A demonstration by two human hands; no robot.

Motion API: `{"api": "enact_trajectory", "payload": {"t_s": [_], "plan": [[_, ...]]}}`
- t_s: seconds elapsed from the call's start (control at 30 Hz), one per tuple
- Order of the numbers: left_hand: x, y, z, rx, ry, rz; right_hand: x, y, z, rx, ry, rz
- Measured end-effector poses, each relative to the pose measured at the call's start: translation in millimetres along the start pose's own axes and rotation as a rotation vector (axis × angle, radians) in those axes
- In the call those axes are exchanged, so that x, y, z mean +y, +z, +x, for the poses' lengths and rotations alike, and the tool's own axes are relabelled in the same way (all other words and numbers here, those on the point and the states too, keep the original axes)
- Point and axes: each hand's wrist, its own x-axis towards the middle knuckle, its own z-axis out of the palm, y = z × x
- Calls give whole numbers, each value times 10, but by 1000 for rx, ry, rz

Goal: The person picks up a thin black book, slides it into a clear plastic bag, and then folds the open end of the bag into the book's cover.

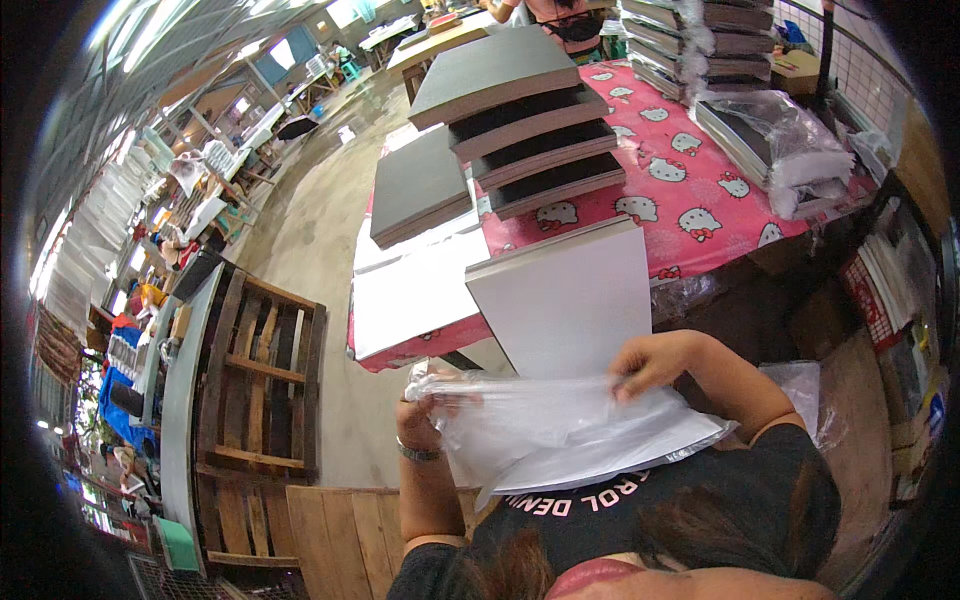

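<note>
A white flat panel (570, 300) with a dark edge stands tilted against the table's front, its lower part behind a clear plastic bag (540, 415). My left hand (424, 415), with a band on its wrist, is closed on the bag's gathered left edge. At the bag's upper right edge, the fingers of my right hand (650, 362) are curled in on the film, somewhat blurred. White flat material with a dark rim (640, 445) shows through the plastic near my chest; whether it belongs to the same panel, I cannot tell.
Black-topped thick slabs (545, 140) are stacked on a pink patterned tablecloth (690, 235); a grey slab (420, 190) lies left of them. Plastic-wrapped slabs (770, 150) lie at the right, near tall stacks (735, 45). A wooden pallet (262, 380) stands at the left. Another person (565, 15) is beyond the table.
</note>
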Motion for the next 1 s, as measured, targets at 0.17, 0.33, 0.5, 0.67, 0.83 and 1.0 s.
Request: {"api": "enact_trajectory", "payload": {"t_s": [0.17,0.33,0.5,0.67,0.83,1.0], "plan": [[-30,67,-44,-360,-124,556,-294,-137,-61,538,-660,1014],[117,-166,-37,-166,-60,-297,-102,-76,-222,327,-120,265],[-104,-21,-27,-410,-384,513,-238,-159,-105,725,-608,970],[-72,-399,-23,-77,-25,-230,14,-177,-203,170,-19,282],[-225,-327,86,-10,-261,85,-36,-244,-226,621,-646,898],[123,-287,602,382,163,168,-302,-411,-268,885,-498,414]]}}
